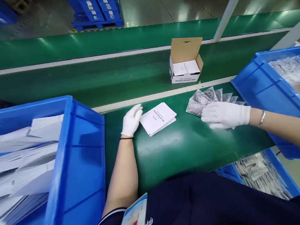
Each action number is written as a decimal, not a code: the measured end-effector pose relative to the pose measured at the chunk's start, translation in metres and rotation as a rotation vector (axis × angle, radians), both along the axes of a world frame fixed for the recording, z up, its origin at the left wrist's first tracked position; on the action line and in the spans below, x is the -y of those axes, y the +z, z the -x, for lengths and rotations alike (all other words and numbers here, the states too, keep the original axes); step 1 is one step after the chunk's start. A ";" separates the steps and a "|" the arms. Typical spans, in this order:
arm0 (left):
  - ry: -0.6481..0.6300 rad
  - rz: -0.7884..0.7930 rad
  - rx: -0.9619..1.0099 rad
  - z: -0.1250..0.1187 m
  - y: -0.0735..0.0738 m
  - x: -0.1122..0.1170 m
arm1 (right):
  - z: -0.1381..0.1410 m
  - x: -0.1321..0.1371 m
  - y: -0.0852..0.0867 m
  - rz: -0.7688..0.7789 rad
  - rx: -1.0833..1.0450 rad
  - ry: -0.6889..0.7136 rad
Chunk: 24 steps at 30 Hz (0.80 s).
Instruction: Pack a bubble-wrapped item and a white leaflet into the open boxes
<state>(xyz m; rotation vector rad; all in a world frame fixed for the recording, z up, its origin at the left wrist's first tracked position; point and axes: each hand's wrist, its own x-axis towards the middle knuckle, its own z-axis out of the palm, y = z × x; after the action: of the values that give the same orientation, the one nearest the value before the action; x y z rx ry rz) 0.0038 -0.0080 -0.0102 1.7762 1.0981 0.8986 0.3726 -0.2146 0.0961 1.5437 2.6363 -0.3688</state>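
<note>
My left hand (131, 120), in a white glove, rests on the green table with its fingers at the left edge of a small stack of white printed leaflets (158, 118). My right hand (224, 115), also gloved, lies flat with fingers stretched over a fanned spread of silver foil sachets (203, 99). Beyond them an open cardboard box (185, 64) stands on the green conveyor belt, with a white leaflet lying inside it.
A blue bin (73, 167) of white folded papers stands at my left. Another blue bin (256, 83) holding silver sachets sits at my right, with a lower bin (279, 171) of sachets beneath it. Blue crates (95, 9) stand on the floor beyond the belt.
</note>
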 end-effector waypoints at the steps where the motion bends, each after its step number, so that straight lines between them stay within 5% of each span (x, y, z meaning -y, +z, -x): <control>1: -0.066 -0.051 -0.085 0.000 0.000 0.001 | 0.022 -0.010 -0.002 -0.037 0.003 -0.098; 6: -0.174 -0.098 -0.134 0.005 -0.001 0.005 | 0.108 -0.085 -0.033 0.099 -0.094 -0.625; 10: -0.190 -0.131 -0.182 0.008 -0.002 0.005 | 0.115 -0.126 -0.055 0.234 -0.200 -0.749; 14: -0.164 -0.096 -0.129 0.006 -0.005 0.003 | 0.094 -0.127 -0.061 0.292 -0.442 -0.811; 18: -0.100 0.002 0.006 0.002 -0.002 0.004 | 0.083 -0.115 -0.059 0.179 -0.624 -0.908; 24: -0.032 0.060 0.132 -0.015 0.015 0.017 | 0.113 -0.099 -0.046 0.020 -0.631 -0.877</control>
<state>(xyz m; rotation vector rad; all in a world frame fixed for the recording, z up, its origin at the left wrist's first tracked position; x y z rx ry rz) 0.0190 -0.0247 0.0049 1.6572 0.9993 0.9398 0.2592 -0.1159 0.0505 2.8903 2.0519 -1.0574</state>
